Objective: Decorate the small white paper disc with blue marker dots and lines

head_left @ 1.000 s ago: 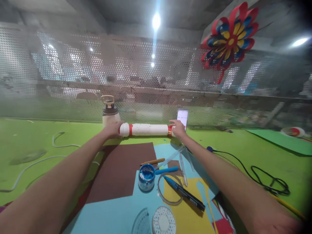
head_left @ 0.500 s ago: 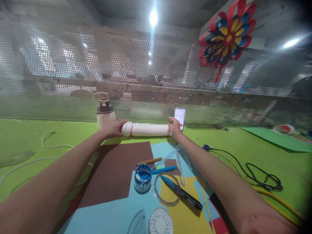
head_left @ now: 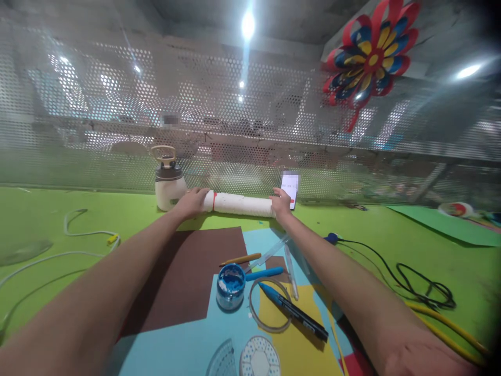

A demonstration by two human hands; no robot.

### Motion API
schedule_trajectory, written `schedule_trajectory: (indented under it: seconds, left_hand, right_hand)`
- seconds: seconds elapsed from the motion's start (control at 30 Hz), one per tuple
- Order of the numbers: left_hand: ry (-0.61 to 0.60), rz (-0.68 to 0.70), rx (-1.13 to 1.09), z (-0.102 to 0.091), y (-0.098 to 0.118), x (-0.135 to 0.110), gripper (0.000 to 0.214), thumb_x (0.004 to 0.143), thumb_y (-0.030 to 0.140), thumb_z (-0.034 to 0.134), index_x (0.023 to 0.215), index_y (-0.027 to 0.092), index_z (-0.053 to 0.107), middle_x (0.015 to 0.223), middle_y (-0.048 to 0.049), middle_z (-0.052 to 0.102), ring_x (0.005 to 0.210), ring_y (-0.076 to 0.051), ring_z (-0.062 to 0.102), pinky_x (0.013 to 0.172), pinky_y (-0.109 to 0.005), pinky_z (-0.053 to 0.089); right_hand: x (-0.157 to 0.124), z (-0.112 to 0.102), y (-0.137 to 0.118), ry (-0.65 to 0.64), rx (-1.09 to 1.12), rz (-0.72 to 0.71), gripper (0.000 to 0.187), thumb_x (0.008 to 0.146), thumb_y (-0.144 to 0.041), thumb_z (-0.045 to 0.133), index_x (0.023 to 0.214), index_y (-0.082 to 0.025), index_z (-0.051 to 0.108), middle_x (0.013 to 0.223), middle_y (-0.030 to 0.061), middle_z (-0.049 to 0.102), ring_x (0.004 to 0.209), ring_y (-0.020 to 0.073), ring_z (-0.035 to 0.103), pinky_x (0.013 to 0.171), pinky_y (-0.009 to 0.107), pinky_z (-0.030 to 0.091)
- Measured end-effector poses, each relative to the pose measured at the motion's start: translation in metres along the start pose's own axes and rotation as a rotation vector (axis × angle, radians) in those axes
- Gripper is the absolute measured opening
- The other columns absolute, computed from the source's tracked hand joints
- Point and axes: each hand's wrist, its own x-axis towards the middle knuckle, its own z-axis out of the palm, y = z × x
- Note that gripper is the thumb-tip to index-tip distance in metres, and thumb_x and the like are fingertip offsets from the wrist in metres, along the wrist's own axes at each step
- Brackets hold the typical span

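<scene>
A long white tube (head_left: 243, 204) with fine ridges and a red band lies sideways near the back of the table; it may be a stack of cups, but I cannot tell. My left hand (head_left: 193, 202) is closed over its left end, hiding that end. At the right end, my right hand (head_left: 282, 203) presses against it, fingers partly curled and one pointing out. A phone (head_left: 290, 190) showing a timer stands upright just behind my right hand. Close behind my left hand is a white pump sprayer (head_left: 168, 185) with a beige handle.
Between my arms lie brown paper (head_left: 178, 271), a jar of blue paint (head_left: 230, 287), a blue-tipped marker (head_left: 293, 312), a tape ring (head_left: 253, 316), a protractor (head_left: 222, 359) and a dotted disc (head_left: 260, 360). Cables (head_left: 425, 290) run at both sides. Perforated mesh (head_left: 235, 151) stands behind.
My left hand has slid right and up over the tube's left end, covering the red part there. The tube has tilted slightly, its left end higher. My right hand stays at the other end.
</scene>
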Motion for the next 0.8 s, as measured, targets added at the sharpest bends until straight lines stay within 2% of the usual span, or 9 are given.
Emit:
schedule_trajectory:
  seconds: [0.23, 0.43, 0.6, 0.8]
  left_hand:
    - [-0.001, 0.042, 0.048, -0.005, -0.004, -0.001, 0.034, 0.093, 0.033, 0.059, 0.124, 0.017, 0.056, 0.124, -0.01, 0.06, 0.105, -0.024, 0.062, 0.087, -0.045, 0.055]
    - [-0.011, 0.055, 0.09, -0.004, -0.003, 0.003, 0.035, 0.093, 0.033, 0.059, 0.124, 0.017, 0.056, 0.125, -0.01, 0.059, 0.105, -0.024, 0.062, 0.087, -0.045, 0.055]
    - [-0.018, 0.116, 0.1, -0.007, 0.013, 0.005, 0.034, 0.093, 0.033, 0.059, 0.124, 0.017, 0.056, 0.124, -0.01, 0.06, 0.104, -0.024, 0.062, 0.087, -0.045, 0.055]
    - [-0.015, 0.111, 0.113, -0.008, 0.014, 0.004, 0.034, 0.093, 0.033, 0.059, 0.123, 0.017, 0.056, 0.124, -0.0099, 0.06, 0.104, -0.024, 0.063, 0.086, -0.045, 0.055]
  right_hand:
    - [-0.019, -0.012, -0.014, -0.015, -0.11, -0.059, 0.033, 0.093, -0.032, 0.059, 0.123, -0.017, 0.058, 0.125, 0.0094, 0.06, 0.105, 0.0226, 0.062, 0.088, 0.044, 0.054]
    - [-0.022, -0.035, -0.022, -0.054, -0.134, 0.04, 0.034, 0.093, -0.032, 0.059, 0.124, -0.017, 0.057, 0.126, 0.0096, 0.059, 0.106, 0.0231, 0.062, 0.088, 0.045, 0.053]
    - [-0.028, -0.052, -0.021, -0.229, -0.035, 0.196, 0.034, 0.093, -0.033, 0.059, 0.123, -0.017, 0.057, 0.123, 0.0093, 0.06, 0.103, 0.0223, 0.063, 0.086, 0.043, 0.054]
    - [-0.045, -0.044, -0.02, -0.489, 0.184, 0.353, 0.033, 0.094, -0.033, 0.059, 0.123, -0.017, 0.058, 0.123, 0.0091, 0.061, 0.102, 0.0218, 0.063, 0.085, 0.043, 0.055]
